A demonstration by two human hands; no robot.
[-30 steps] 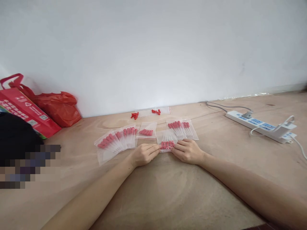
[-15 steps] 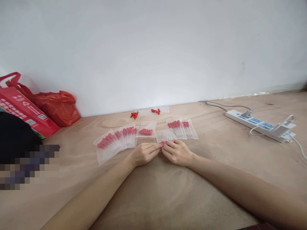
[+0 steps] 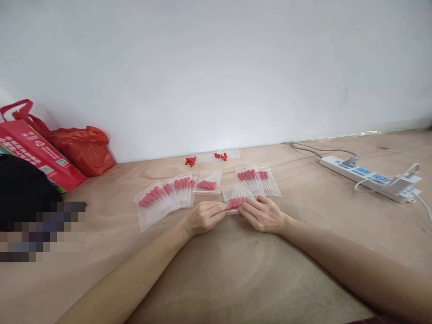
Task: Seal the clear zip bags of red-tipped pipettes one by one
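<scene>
A clear zip bag (image 3: pixel 233 192) with several red-tipped white sticks lies flat on the wooden table, its zip edge toward me. My left hand (image 3: pixel 208 218) pinches the bag's near left corner, fingers pressed together. Along the near edge, the bent fingers of my right hand (image 3: pixel 262 213) press on the bag's right part and partly hide its red tips. Just behind is another bag (image 3: pixel 207 182) of red-tipped sticks. More such bags fan out at the left (image 3: pixel 155 201) and at the back right (image 3: pixel 258 181).
Small red pieces (image 3: pixel 191 161) and a flat clear bag (image 3: pixel 232 155) lie near the wall. A white power strip (image 3: pixel 367 177) with cables is at the right. Red bags (image 3: pixel 84 150) and a dark object (image 3: pixel 27 193) stand at the left.
My right hand has slid to the right along the bag's near edge, uncovering more of the red tips. My left hand stays at the left corner.
</scene>
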